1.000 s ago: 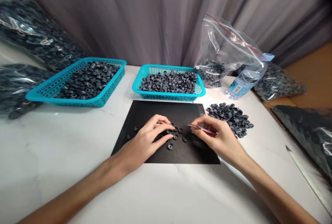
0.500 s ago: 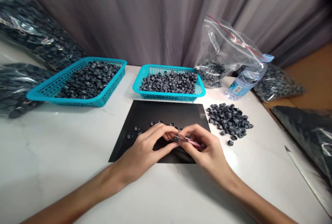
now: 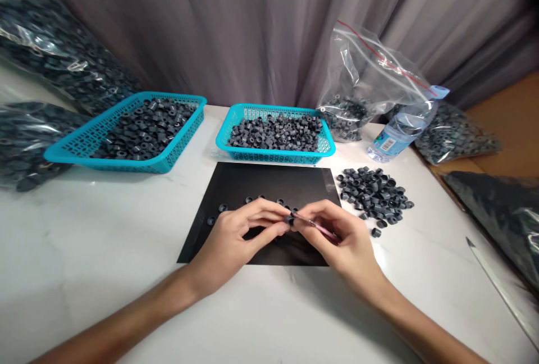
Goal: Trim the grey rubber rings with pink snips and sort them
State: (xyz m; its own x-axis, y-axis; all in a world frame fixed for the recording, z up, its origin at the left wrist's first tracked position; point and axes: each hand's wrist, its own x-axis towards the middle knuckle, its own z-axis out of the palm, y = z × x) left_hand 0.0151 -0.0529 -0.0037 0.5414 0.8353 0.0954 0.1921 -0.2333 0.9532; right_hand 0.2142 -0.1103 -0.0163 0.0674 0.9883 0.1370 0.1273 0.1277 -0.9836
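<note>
Between the thumb and fingers of my left hand (image 3: 240, 232) is a small dark grey plastic cap (image 3: 288, 220). My right hand (image 3: 341, 235) is closed around a slim pink tool with a narrow metal tip (image 3: 324, 231); its exact kind is hard to make out. The tool's tip meets the cap where the two hands come together. Both hands are over a black mat (image 3: 256, 180). Several loose grey caps (image 3: 223, 207) lie on the mat, some partly covered by my fingers.
A heap of grey caps (image 3: 374, 195) lies right of the mat. Behind stand two blue baskets (image 3: 275, 156) (image 3: 126, 167) full of grey parts. A zip bag (image 3: 345, 111), a water bottle (image 3: 396, 136) and a knife-like strip (image 3: 497, 285) are at right; filled bags (image 3: 63, 44) at left.
The cap at my left fingertips now shows more clearly. My right hand and the pink tool have shifted slightly right, with the tool tilted more steeply.
</note>
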